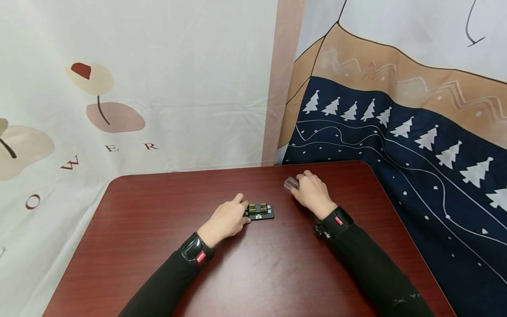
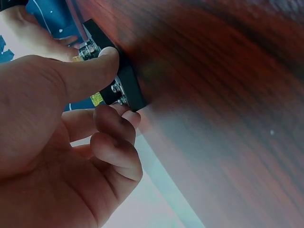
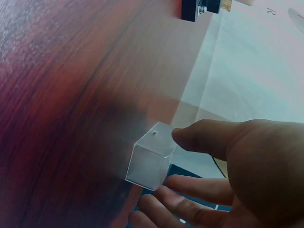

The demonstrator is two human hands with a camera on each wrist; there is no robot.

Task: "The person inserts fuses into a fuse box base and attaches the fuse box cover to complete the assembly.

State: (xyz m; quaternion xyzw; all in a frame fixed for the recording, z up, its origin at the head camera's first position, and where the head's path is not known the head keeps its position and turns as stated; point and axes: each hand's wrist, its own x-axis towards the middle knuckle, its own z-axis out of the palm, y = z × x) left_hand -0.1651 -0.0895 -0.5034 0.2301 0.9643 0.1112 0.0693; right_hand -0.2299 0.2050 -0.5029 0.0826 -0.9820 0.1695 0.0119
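A black electrical terminal block [image 1: 267, 215] with metal screws and yellowish parts on top lies near the middle of the table. My left hand [image 1: 225, 221] grips its left end. In the left wrist view the thumb presses along one long side of the block [image 2: 133, 90], and curled fingers are at its end. To the right, my right hand [image 1: 314, 192] holds a small clear plastic cover [image 1: 291, 183] near the table's back edge. In the right wrist view the thumb touches one side of this box-shaped cover [image 3: 148, 164], with fingertips at the opposite side.
The dark red wooden table [image 1: 158, 264] has rounded back corners. Behind it hangs a pale printed cloth [image 1: 198, 88], and a navy cloth with white trees [image 1: 356, 136] hangs at the right. Black wrist straps [image 1: 194, 248] sit over dark sleeves.
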